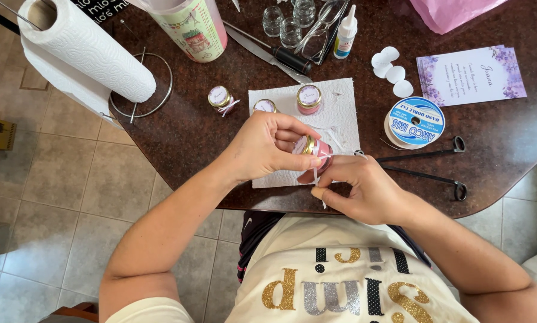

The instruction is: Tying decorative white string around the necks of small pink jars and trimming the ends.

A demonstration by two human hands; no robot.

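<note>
Fingers of your left hand [267,145] wrap around the small pink jar [320,153] and clamp it by its gold lid and side, while your right hand [364,188] pinches the thin white ribbon [326,157] between thumb and forefinger just below the jar. The jar sits lifted slightly over the near edge of the white paper towel sheet [346,101], right at the table's [184,131] front rim, close to your body.

Keep the left grip steady and turn the jar as little as possible; let the right fingers do the pulling, drawing the ribbon snug against the neck under the lid so the loop cannot slip. Whether a knot is already formed is hard to tell, since your fingers cover it.

Just beyond, two finished jars [309,98] with round labels stand on the sheet, and a third [220,97] with a bow stands on the dark table to the left. To your right lie black scissors [435,167], then a ribbon spool [415,122] with a blue label, white oval stickers [394,73] and a lilac card [471,75]. Farther back are a knife [268,54], empty glass jars [289,21], a glue bottle [345,27], a printed cup [193,27] and a paper towel roll [86,51].
</note>
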